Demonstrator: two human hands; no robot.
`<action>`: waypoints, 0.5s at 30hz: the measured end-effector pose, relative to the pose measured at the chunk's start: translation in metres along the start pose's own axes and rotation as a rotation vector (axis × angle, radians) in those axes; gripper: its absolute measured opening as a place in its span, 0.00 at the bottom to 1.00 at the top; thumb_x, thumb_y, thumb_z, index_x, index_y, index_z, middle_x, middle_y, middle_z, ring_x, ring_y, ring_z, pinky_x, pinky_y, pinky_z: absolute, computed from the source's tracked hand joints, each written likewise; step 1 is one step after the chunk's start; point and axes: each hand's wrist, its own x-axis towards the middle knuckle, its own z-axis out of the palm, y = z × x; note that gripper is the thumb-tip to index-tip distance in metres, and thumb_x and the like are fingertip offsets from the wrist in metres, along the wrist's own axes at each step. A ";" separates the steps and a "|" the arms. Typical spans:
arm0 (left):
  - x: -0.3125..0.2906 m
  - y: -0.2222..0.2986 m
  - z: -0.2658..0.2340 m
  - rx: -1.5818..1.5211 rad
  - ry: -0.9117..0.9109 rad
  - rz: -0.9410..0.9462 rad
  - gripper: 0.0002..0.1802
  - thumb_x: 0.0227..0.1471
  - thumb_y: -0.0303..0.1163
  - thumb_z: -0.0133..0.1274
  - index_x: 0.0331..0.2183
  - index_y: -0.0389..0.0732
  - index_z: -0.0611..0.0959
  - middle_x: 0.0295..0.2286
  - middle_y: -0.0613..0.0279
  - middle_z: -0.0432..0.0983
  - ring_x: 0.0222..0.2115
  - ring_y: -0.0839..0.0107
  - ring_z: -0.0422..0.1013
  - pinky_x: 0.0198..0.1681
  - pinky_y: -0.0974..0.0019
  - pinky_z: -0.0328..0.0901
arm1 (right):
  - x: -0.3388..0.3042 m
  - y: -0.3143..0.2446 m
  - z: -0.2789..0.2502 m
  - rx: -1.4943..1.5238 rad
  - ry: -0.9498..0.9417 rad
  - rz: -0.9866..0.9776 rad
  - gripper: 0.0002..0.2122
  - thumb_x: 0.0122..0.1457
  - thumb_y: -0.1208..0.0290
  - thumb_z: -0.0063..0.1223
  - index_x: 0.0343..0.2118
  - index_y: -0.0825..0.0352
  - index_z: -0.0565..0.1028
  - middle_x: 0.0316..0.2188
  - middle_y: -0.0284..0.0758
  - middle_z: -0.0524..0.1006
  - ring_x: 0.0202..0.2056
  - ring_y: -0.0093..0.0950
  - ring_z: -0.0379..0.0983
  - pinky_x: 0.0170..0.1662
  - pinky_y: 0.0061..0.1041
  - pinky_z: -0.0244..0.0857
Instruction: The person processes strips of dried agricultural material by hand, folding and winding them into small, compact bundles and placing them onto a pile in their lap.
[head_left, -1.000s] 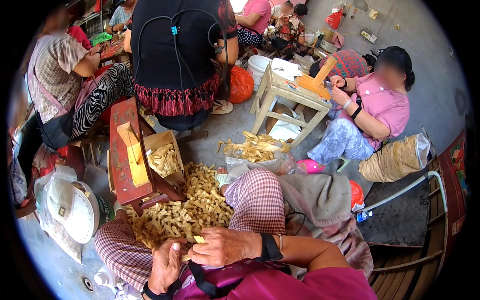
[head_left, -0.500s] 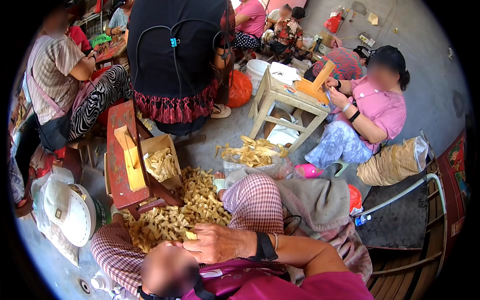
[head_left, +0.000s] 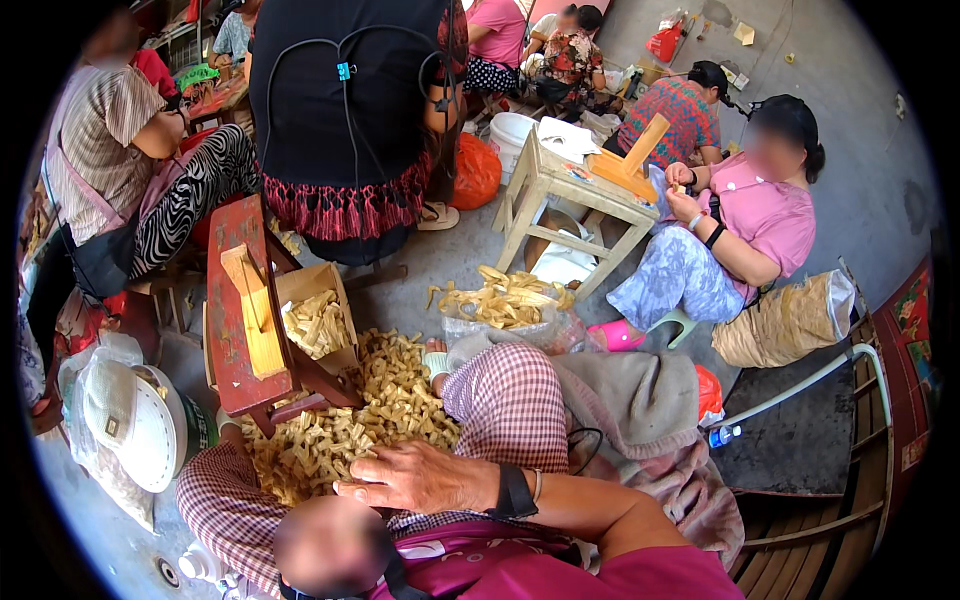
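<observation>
My right hand (head_left: pixel 425 477), with a black band at the wrist, reaches in from the right above my lap. Its fingers are bent to the left and lie close together; whatever is under them is hidden. A blurred patch lies right beside the fingertips, and I cannot make out my left hand there. Just beyond is a heap of folded, pale yellow dried strips (head_left: pixel 400 400), spread between my legs in checked trousers (head_left: pixel 510 395). A red wooden bench (head_left: pixel 235 300) stands over the heap's left side, bearing a light wooden block (head_left: pixel 262 335) with an upright piece.
Behind the bench sits a cardboard box (head_left: pixel 345 300) of strips. More strips (head_left: pixel 510 300) lie on a plastic bag ahead. A white tub (head_left: pixel 165 420) stands left; a wooden stool (head_left: pixel 545 180) stands beyond. A person in pink (head_left: pixel 765 220) and several others sit around. A grey blanket (head_left: pixel 640 400) lies right.
A pale strip showed between my right hand's fingers earlier; now none shows there, and the fingers reach farther left. Behind the stool, a person in a patterned top has straightened up.
</observation>
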 end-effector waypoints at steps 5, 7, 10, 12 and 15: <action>-0.009 -0.001 0.001 -0.282 0.034 -0.266 0.13 0.54 0.30 0.42 0.40 0.33 0.66 0.22 0.48 0.69 0.20 0.54 0.70 0.24 0.61 0.66 | 0.004 -0.002 0.000 0.314 -0.005 0.140 0.19 0.51 0.75 0.48 0.49 0.64 0.69 0.32 0.32 0.70 0.31 0.29 0.72 0.30 0.26 0.70; -0.009 -0.001 0.002 -0.469 0.049 -0.431 0.15 0.55 0.31 0.42 0.42 0.32 0.65 0.22 0.47 0.70 0.21 0.53 0.70 0.25 0.60 0.67 | 0.007 -0.008 0.001 0.450 0.053 0.204 0.21 0.51 0.81 0.46 0.50 0.63 0.68 0.31 0.32 0.72 0.30 0.28 0.73 0.31 0.24 0.70; -0.007 -0.001 0.003 -0.839 0.090 -0.697 0.17 0.56 0.31 0.41 0.45 0.31 0.64 0.23 0.45 0.71 0.22 0.52 0.71 0.25 0.60 0.67 | 0.015 -0.014 0.002 0.739 0.025 0.391 0.25 0.50 0.86 0.40 0.53 0.60 0.67 0.29 0.32 0.73 0.30 0.25 0.74 0.33 0.21 0.69; -0.002 -0.003 0.004 -1.042 0.098 -0.802 0.19 0.56 0.32 0.41 0.47 0.30 0.64 0.24 0.44 0.71 0.22 0.52 0.72 0.26 0.60 0.68 | 0.018 -0.014 -0.002 0.976 -0.024 0.520 0.28 0.53 0.87 0.36 0.57 0.55 0.62 0.28 0.30 0.72 0.25 0.19 0.70 0.27 0.18 0.67; 0.009 -0.007 0.010 -1.173 0.064 -0.868 0.22 0.57 0.33 0.41 0.50 0.29 0.63 0.25 0.42 0.72 0.23 0.51 0.72 0.26 0.59 0.68 | 0.018 -0.015 -0.002 1.259 -0.049 0.657 0.25 0.62 0.78 0.37 0.62 0.57 0.52 0.37 0.30 0.73 0.19 0.13 0.63 0.23 0.13 0.63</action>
